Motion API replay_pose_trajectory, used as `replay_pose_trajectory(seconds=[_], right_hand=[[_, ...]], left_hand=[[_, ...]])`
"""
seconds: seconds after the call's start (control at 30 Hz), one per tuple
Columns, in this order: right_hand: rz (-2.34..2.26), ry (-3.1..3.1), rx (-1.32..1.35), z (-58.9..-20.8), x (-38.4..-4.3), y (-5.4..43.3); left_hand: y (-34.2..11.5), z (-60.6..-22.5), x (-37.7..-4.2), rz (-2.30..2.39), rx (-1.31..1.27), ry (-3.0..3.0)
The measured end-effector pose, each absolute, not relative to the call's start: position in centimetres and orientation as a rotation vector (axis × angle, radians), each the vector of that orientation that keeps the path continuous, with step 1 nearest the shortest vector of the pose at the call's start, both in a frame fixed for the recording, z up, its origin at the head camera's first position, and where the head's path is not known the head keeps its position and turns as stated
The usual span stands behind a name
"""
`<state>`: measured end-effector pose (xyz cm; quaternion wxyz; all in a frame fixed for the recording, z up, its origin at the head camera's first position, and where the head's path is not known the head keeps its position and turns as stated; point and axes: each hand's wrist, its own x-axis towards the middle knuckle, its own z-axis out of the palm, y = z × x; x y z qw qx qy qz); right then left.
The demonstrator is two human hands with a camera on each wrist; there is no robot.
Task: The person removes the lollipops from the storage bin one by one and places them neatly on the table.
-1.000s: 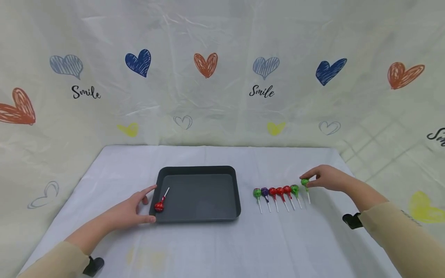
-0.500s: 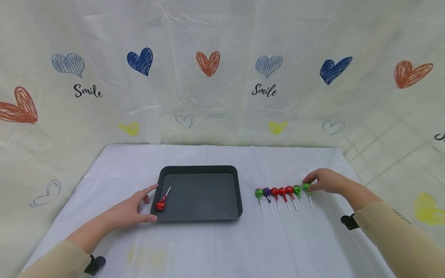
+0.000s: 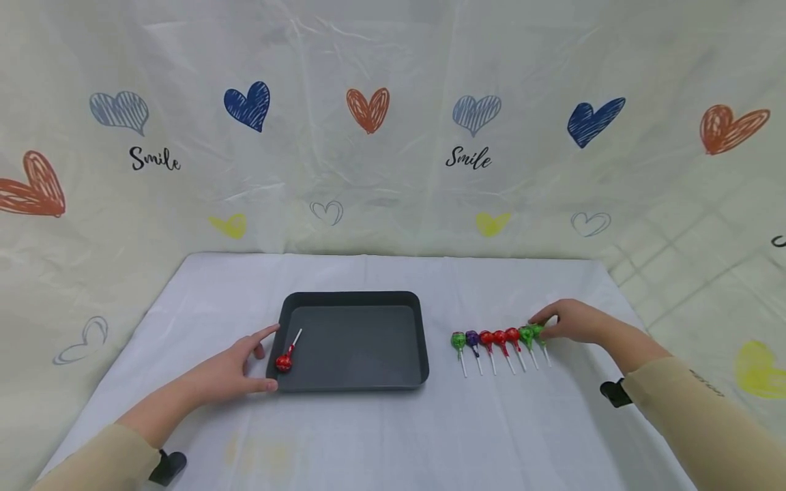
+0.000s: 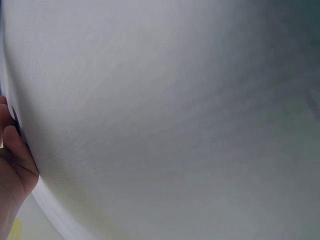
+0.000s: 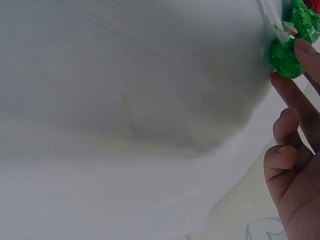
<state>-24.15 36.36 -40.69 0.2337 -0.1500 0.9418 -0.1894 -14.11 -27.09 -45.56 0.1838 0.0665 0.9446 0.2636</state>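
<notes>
My right hand (image 3: 571, 322) pinches the wrapped head of a green lollipop (image 5: 286, 61) between thumb and index finger, at the right end of a row. Close beside that one lies another green lollipop (image 3: 526, 334). Leftward the row runs on with several red lollipops (image 3: 499, 337), a purple lollipop (image 3: 472, 339) and a green lollipop (image 3: 458, 341), white sticks toward me. My left hand (image 3: 224, 374) spreads thumb and index finger against the left side of a dark grey tray (image 3: 356, 299). Inside the tray, near its left wall, a red lollipop (image 3: 284, 363) lies slantwise.
A white cloth (image 3: 368, 443) covers the table. Behind it hangs a pale backdrop (image 3: 405, 198) printed with hearts and the word Smile. A strip of tabletop separates the tray from the lollipop row.
My right hand has lowered the green lollipop to the table and shifted it left against its green neighbour. The left hand stays at the tray. The head view has shifted slightly.
</notes>
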Motion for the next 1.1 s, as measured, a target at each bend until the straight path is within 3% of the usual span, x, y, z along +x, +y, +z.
replay_pose_trajectory(seconds=[0.57,1.1], right_hand=[[-0.520,2.625,-0.475,-38.2,-24.4,34.5],[-0.495,2.654,-0.686,-36.1,-25.2,25.8]], left_hand=[[-27.1,-45.5,-14.0,0.748,0.196,2.670],[-27.0,-45.3,-14.1,0.745,0.175,2.657]])
